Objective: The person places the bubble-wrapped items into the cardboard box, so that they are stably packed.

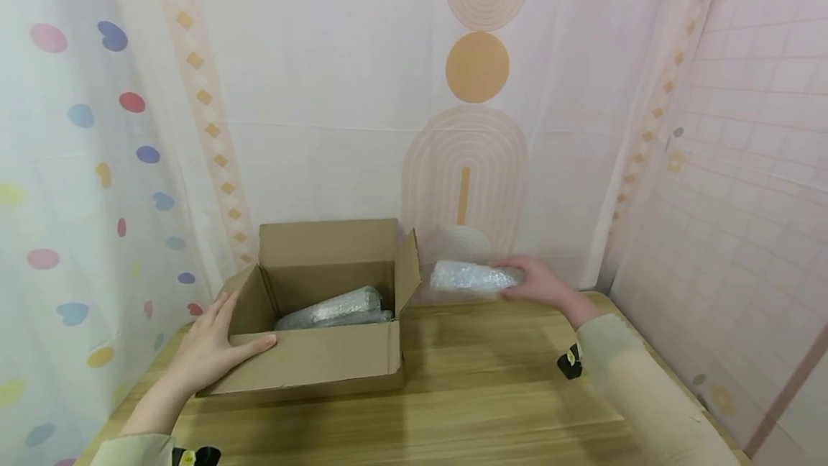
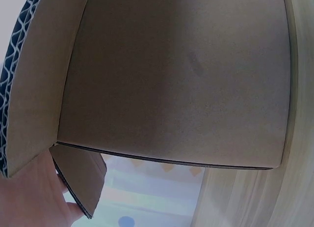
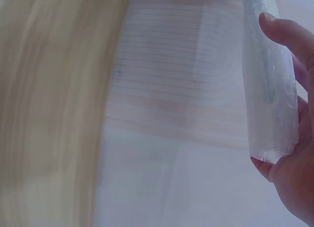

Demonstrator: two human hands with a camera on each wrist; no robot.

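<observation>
Right hand (image 1: 540, 285) grips a bubble-wrapped roll (image 1: 472, 277) by its right end, fingers curled round it; wrist view shows a fingertip (image 3: 274, 28) over the wrap and the palm under its end. Roll lies horizontal at the table's far edge, just right of the cardboard box (image 1: 323, 362), close to the open right flap (image 1: 407, 272).

Left hand (image 1: 210, 347) rests on the box's front-left corner, fingers straight along the left flap, thumb across the front wall. Holding nothing, just bracing.

Inside the box: a second bubble-wrapped bundle (image 1: 333, 309), lying diagonally on the floor. Box sits on a wooden table (image 1: 491, 394), left of centre. Patterned curtain (image 1: 479, 128) behind.
</observation>
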